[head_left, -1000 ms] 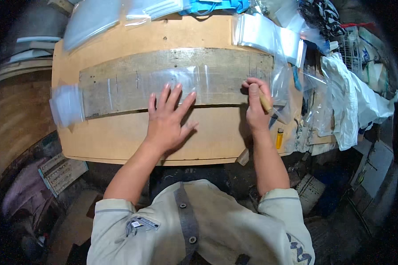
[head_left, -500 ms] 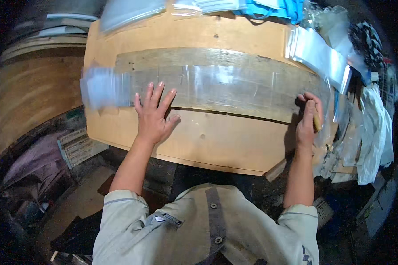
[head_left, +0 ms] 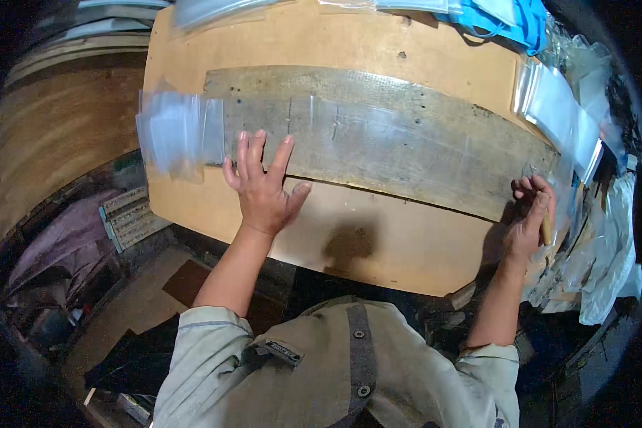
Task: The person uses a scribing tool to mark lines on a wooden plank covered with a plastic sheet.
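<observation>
A long, weathered wooden board (head_left: 435, 157) lies across the light plywood table (head_left: 349, 43). Clear plastic film (head_left: 307, 114) rests on the board's left part; where its right end lies is hard to make out. My left hand (head_left: 265, 196) is spread open, its fingertips on the film and the board's near edge. Just left of it sits a stack of clear plastic pieces (head_left: 175, 135). At the board's right end, my right hand (head_left: 528, 225) is curled around a slim tool with a yellowish-brown handle (head_left: 547, 228); its working end is hidden.
Folded clear plastic sheets (head_left: 553, 103) lie at the table's right edge, beside crumpled plastic bags (head_left: 606, 250). A bright blue bag or cloth (head_left: 506, 25) is at the far right. More clear sheets (head_left: 221, 11) lie along the far edge. A slatted piece (head_left: 132, 217) stands below left.
The whole view has shifted, with the table now tilted down to the right. Creases in the film at the board's middle and right show less now. Both hands keep much the same pose.
</observation>
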